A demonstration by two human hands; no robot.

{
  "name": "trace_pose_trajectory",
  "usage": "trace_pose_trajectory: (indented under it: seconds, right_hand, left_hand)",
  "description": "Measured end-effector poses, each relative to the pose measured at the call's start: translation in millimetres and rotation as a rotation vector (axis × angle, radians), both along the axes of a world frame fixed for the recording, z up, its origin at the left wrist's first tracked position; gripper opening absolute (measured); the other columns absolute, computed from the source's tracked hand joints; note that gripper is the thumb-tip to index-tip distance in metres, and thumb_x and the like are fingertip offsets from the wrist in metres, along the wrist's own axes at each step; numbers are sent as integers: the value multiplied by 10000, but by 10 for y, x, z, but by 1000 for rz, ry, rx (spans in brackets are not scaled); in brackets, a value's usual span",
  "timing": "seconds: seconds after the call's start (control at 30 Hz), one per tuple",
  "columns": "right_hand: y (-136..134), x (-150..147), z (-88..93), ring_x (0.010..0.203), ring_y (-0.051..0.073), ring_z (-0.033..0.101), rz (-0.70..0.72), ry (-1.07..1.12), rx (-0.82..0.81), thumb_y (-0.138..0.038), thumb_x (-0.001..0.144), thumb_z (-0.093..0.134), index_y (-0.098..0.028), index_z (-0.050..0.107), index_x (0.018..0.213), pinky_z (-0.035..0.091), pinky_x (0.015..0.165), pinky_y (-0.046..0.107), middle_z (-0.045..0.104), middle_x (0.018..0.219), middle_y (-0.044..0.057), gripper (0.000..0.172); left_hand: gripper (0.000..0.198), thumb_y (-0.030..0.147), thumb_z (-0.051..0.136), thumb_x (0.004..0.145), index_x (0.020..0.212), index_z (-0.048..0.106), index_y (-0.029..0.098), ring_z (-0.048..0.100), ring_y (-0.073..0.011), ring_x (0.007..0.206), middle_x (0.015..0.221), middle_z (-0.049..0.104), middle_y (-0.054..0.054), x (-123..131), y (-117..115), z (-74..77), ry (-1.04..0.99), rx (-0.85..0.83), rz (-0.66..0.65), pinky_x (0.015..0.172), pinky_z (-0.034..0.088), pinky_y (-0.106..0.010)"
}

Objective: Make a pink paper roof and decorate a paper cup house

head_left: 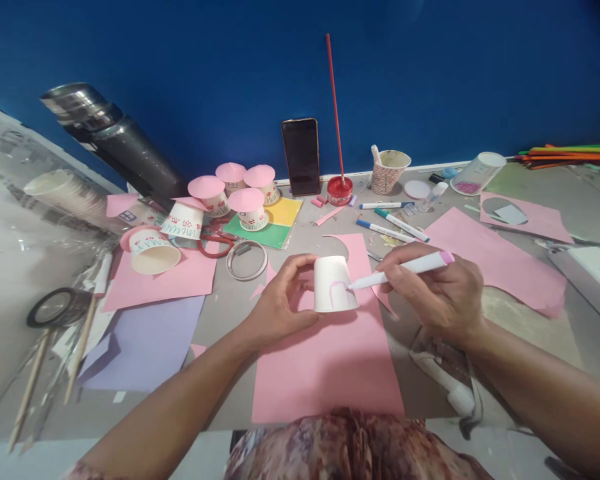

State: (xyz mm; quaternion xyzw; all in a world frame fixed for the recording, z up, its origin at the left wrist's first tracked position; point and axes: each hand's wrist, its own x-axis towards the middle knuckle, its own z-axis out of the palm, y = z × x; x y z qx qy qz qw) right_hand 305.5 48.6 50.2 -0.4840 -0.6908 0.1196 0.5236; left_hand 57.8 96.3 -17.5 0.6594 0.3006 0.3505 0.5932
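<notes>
Left hand grips upturned cup; right hand pinches marker, tip on cup. Pink arch begun, little else drawn. Finished roofed cups far left.

Phone upright — scissors left — thermos.

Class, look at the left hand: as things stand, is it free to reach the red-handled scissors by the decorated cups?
Probably not at once. The left hand is holding the white paper cup steady while the right hand draws. The scissors lie in the open, nothing across the path.
</notes>
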Motion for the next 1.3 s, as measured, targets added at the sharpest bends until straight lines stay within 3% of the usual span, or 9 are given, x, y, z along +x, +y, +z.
trace_pose_trajectory:
  seconds: [0.2,0.53,0.9,1.13,1.3]
  right_hand:
    - [-4,9,-5,488,127,676,16,-10,11,-131,898,631,-211,710,771,505,509,233,753,622,-15,169]
    - [-13,40,-23,496,123,641,138,-36,2,-99,891,593,-205,691,798,490,500,244,747,654,0,172]
    - [-18,41,-39,506,139,666,118,-27,-10,-143,924,617,-242,701,808,514,509,254,742,635,-20,174]
    - [-22,14,-76,569,161,716,81,-13,7,-155,907,659,-245,742,860,555,538,269,799,743,9,132]
    - [-24,-3,-97,605,176,736,148,-20,47,-122,879,679,-240,766,908,580,558,279,809,776,28,149]
  left_hand:
    - [714,196,876,728,1358,551,281,586,-302,1302,1419,556,-105,30,20,21,-67,-32,21,1050,536,-437]
    - [741,228,903,726,1374,544,263,551,-328,1363,1454,523,-125,11,27,52,-26,-33,48,1115,486,-467]
    - [726,225,901,735,1370,554,277,531,-329,1379,1460,513,-114,8,42,0,-45,-14,39,1131,488,-476]
    - [753,249,892,743,1408,545,305,535,-353,1381,1489,510,-113,-22,13,2,44,33,45,1151,474,-501]
    - [778,195,872,725,1418,538,316,546,-345,1372,1491,498,-98,-22,-14,30,69,43,35,1142,486,-485]
